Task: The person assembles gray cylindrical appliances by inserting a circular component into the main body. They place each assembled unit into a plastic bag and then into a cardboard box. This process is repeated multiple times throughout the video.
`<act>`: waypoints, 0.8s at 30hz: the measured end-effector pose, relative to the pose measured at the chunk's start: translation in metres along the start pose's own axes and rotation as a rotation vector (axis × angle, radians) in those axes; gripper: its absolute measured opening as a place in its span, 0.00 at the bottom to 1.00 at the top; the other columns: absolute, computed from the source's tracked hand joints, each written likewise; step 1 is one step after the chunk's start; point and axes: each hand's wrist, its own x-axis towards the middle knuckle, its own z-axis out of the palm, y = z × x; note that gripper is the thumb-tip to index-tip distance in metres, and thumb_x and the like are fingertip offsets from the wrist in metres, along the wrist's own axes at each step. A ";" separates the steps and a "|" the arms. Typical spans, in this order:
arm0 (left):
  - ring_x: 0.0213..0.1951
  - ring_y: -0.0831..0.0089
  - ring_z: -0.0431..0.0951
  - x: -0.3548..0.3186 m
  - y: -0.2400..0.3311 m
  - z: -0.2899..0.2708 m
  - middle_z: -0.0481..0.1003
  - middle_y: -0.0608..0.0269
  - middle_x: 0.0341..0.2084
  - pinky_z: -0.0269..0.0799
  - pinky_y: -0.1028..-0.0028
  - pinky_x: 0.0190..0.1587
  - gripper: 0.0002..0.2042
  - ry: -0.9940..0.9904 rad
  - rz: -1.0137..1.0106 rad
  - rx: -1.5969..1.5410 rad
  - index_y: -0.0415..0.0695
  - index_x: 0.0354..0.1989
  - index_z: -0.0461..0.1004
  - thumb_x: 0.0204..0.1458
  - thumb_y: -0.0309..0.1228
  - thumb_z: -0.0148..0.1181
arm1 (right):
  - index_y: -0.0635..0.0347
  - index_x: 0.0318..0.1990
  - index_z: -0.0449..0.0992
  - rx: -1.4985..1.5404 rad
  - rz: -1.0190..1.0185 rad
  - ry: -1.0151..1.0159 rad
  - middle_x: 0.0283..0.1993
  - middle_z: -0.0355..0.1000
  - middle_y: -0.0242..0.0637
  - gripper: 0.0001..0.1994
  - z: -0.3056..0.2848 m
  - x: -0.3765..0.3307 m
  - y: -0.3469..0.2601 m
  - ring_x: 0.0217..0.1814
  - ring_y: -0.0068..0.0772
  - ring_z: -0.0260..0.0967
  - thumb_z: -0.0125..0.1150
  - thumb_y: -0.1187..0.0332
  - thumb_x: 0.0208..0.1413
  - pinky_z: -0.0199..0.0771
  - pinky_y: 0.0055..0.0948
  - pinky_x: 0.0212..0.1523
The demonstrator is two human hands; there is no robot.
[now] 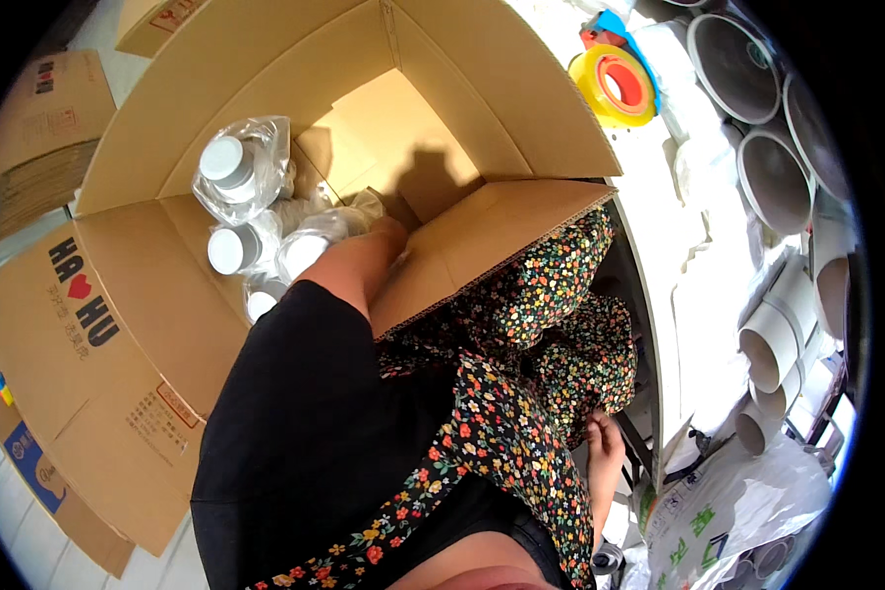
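Note:
A big open cardboard box stands in front of me. At its left side are several white-lidded bottles in clear plastic bags. My left arm, in a black sleeve, reaches over the near flap into the box. My left hand is beside the bagged bottles; its fingers are hidden behind the flap and in shadow, so its grip does not show. Low at my right side, my right hand hangs against my floral apron. Its fingers are curled, and anything inside them is hidden.
On the white table at right lies a yellow tape roll on a blue and red dispenser. Grey tubes are stacked beyond it. A printed plastic bag sits lower right. Flattened cartons are stacked at the far left.

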 end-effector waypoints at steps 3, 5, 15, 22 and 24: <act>0.41 0.56 0.76 0.008 0.007 0.010 0.76 0.56 0.39 0.71 0.60 0.40 0.12 0.055 0.192 -0.072 0.49 0.39 0.77 0.50 0.38 0.52 | 0.68 0.45 0.71 -0.078 0.107 -0.075 0.43 0.70 0.37 0.10 -0.002 0.004 -0.001 0.45 0.25 0.66 0.54 0.72 0.57 0.64 0.22 0.48; 0.41 0.57 0.76 -0.010 0.002 -0.002 0.76 0.54 0.38 0.71 0.60 0.41 0.13 0.095 0.308 -0.138 0.50 0.40 0.77 0.50 0.39 0.52 | 0.68 0.45 0.71 -0.052 0.105 -0.096 0.44 0.70 0.38 0.11 -0.002 0.018 -0.005 0.44 0.26 0.66 0.54 0.71 0.57 0.64 0.23 0.48; 0.34 0.59 0.74 -0.078 -0.117 -0.064 0.73 0.51 0.28 0.69 0.62 0.38 0.11 0.777 -0.050 0.582 0.40 0.33 0.73 0.48 0.32 0.48 | 0.68 0.46 0.70 -0.167 -0.078 -0.156 0.43 0.71 0.38 0.12 0.000 0.053 -0.045 0.43 0.25 0.67 0.54 0.70 0.57 0.66 0.22 0.46; 0.66 0.65 0.45 -0.241 -0.231 -0.067 0.47 0.58 0.65 0.42 0.67 0.66 0.24 0.627 -0.960 -0.331 0.41 0.63 0.52 0.56 0.31 0.38 | 0.68 0.47 0.69 -0.215 -0.060 -0.133 0.41 0.71 0.37 0.13 -0.018 0.040 -0.030 0.42 0.25 0.67 0.54 0.70 0.57 0.66 0.23 0.46; 0.67 0.63 0.41 -0.280 -0.203 -0.082 0.39 0.58 0.67 0.42 0.68 0.66 0.23 0.314 -1.090 -0.382 0.49 0.62 0.56 0.56 0.33 0.37 | 0.68 0.47 0.70 -0.163 -0.011 -0.088 0.40 0.71 0.37 0.13 -0.013 0.029 -0.019 0.42 0.24 0.67 0.54 0.71 0.57 0.67 0.22 0.45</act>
